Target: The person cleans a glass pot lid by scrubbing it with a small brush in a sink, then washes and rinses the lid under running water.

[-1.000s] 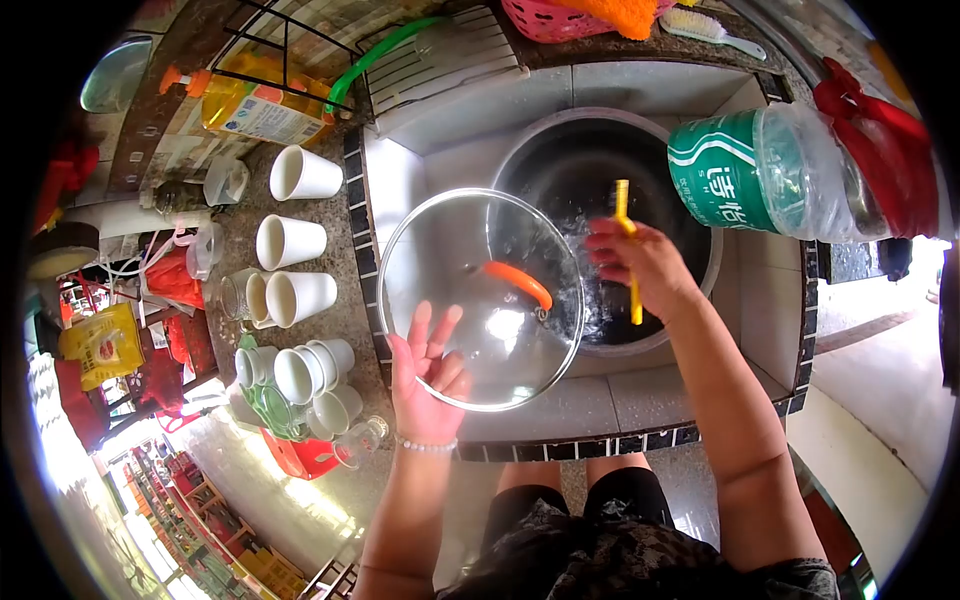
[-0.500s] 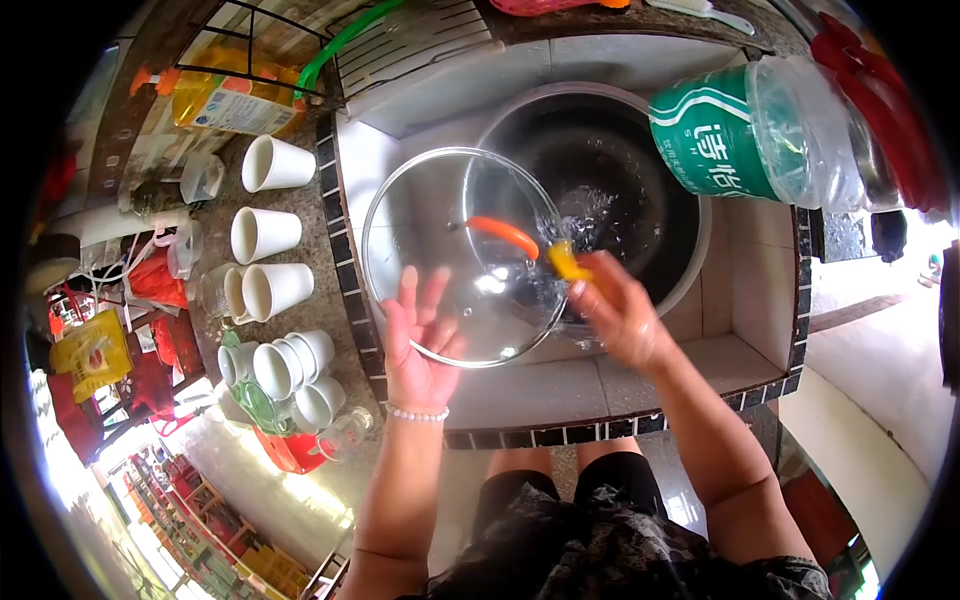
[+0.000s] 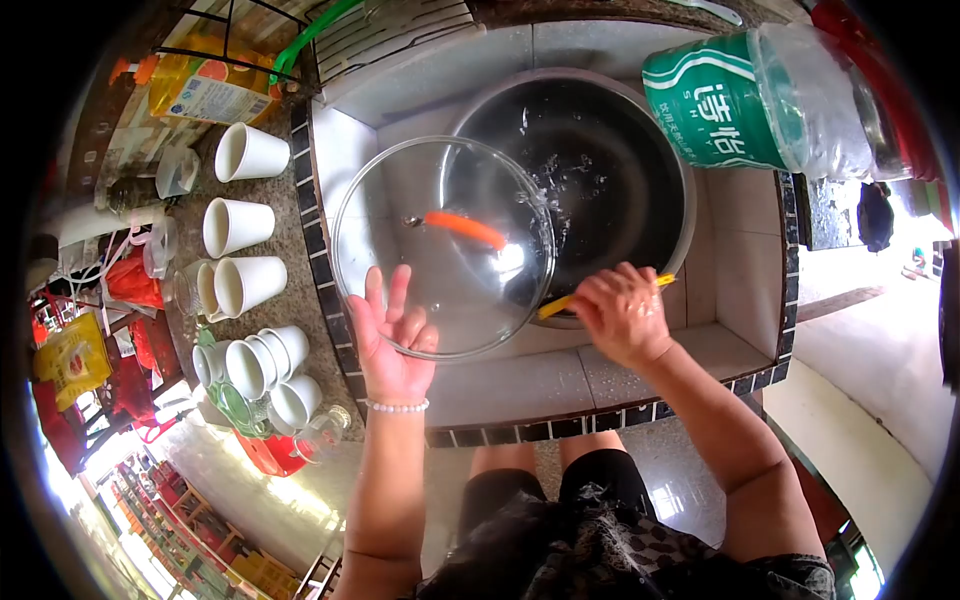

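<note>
A round glass lid (image 3: pixel 400 300) with an orange handle (image 3: pixel 465 229) is tilted over the left part of the sink (image 3: pixel 520 395). At its lower left edge, my left hand (image 3: pixel 397 345) holds the rim, fingers partly behind the glass. My right hand (image 3: pixel 625 312) is closed round a thin yellow object (image 3: pixel 665 281), whose two ends stick out on either side of the fist; what it is cannot be told. That hand is over the near rim of a large dark basin (image 3: pixel 610 180) with water in it.
White cups (image 3: pixel 250 153) stand along the left counter, with a yellow bottle (image 3: pixel 205 85) behind them. A plastic container with a green label (image 3: pixel 705 105) lies at the sink's upper right. A wire rack (image 3: pixel 395 30) is at the top.
My right hand has come down from over the basin, passing close to the lid, to the near rim, with the yellow object now turned sideways. The left hand still holds the lid.
</note>
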`<control>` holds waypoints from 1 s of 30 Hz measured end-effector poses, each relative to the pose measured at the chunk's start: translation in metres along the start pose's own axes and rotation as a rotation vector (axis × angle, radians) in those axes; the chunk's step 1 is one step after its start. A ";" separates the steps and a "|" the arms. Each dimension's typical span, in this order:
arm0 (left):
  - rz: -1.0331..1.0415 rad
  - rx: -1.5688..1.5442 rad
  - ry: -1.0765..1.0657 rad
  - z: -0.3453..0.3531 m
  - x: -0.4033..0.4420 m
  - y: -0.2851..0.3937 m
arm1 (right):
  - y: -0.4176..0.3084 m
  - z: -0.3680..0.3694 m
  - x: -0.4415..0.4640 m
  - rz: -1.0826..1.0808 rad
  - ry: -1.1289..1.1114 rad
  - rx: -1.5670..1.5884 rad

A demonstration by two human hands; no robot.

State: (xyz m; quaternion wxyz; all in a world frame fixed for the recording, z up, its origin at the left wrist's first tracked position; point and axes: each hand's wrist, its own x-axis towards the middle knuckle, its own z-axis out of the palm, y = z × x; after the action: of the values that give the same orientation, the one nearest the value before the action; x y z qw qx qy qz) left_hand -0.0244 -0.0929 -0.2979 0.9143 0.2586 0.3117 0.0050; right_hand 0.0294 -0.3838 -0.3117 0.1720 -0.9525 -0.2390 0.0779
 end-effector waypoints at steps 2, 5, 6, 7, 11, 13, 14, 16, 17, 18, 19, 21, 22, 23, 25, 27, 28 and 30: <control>0.007 0.015 0.033 -0.001 -0.001 -0.002 | -0.021 0.002 0.000 -0.107 -0.083 0.110; 0.034 0.039 0.100 0.006 -0.004 -0.007 | -0.027 0.005 0.009 -0.103 -0.106 0.114; 0.047 0.043 0.108 0.010 -0.004 -0.006 | -0.013 0.011 0.013 -0.048 -0.058 0.106; 0.061 0.046 0.115 0.013 -0.003 -0.005 | 0.001 0.012 0.019 0.007 -0.009 0.098; 0.074 0.076 0.093 0.014 0.000 -0.003 | -0.006 0.007 0.015 -0.178 -0.144 0.121; 0.073 0.098 0.113 0.017 -0.001 -0.007 | -0.014 0.008 0.015 -0.158 -0.168 0.149; 0.077 0.115 0.128 0.019 -0.002 -0.008 | -0.012 0.010 0.015 -0.115 -0.177 0.140; 0.094 0.154 0.153 0.024 -0.003 -0.005 | -0.004 0.005 0.019 -0.054 -0.169 0.077; 0.096 0.156 0.152 0.022 -0.002 -0.002 | 0.001 0.001 0.026 0.040 -0.189 -0.144; 0.095 0.158 0.153 0.018 -0.001 -0.001 | 0.014 -0.003 0.034 0.123 -0.180 -0.189; 0.096 0.157 0.151 0.015 0.002 0.001 | 0.032 0.007 0.039 0.190 -0.051 -0.250; 0.077 0.098 0.123 0.008 0.001 0.001 | 0.056 0.013 0.049 0.256 0.048 -0.279; 0.067 0.066 0.113 0.005 0.001 0.001 | 0.057 0.017 0.050 0.238 -0.021 -0.259; 0.056 0.035 0.103 0.001 0.001 0.002 | 0.056 0.022 0.048 0.222 -0.092 -0.240; 0.065 0.016 0.101 -0.004 0.002 0.002 | 0.030 0.009 0.043 0.260 -0.103 0.120; 0.069 0.013 0.151 -0.003 0.002 0.003 | 0.010 0.003 0.021 0.251 -0.038 0.127; 0.073 -0.005 0.124 -0.005 0.003 0.007 | 0.001 0.002 0.008 0.287 -0.035 0.164; 0.059 -0.006 0.094 -0.009 0.006 0.011 | -0.008 0.000 -0.005 0.328 -0.020 0.153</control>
State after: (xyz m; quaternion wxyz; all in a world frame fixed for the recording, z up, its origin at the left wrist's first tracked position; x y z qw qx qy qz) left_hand -0.0230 -0.0785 -0.3022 0.8988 0.2645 0.3466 0.0452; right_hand 0.0214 -0.3791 -0.3085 0.2267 -0.9620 -0.0753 0.1322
